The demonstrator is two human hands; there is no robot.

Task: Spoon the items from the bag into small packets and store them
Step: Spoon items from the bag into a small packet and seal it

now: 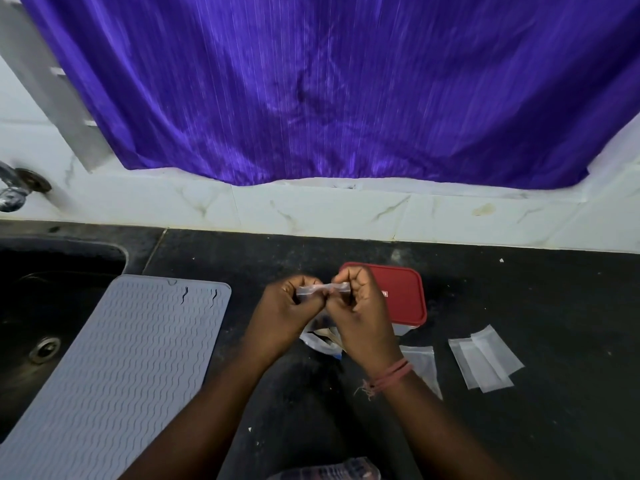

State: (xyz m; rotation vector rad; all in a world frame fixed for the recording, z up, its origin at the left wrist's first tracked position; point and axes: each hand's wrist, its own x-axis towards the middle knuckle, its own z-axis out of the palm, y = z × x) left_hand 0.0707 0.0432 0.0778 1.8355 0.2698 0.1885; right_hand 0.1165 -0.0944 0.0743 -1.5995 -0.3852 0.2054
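I pinch a small clear packet (323, 289) between both hands, left hand (287, 311) and right hand (360, 313), above the dark worktop (519, 306), just before the red-lidded box (401, 294).

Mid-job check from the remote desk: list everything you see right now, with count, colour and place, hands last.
small packet: one, clear, held up between both hands over the counter
empty packets: about three overlapping, clear, flat on the counter at right
single packet: one, clear, partly behind the right wrist
bag: one, clear plastic, below the hands, mostly hidden
container: one, red lid, behind the right hand
mat: one, grey ribbed, over the sink edge at left
sink: one, black, far left
tap: one, metal, on the left wall
curtain: one, purple, above the counter
counter: one, black
left hand: pinches the packet's left end
right hand: pinches its right end
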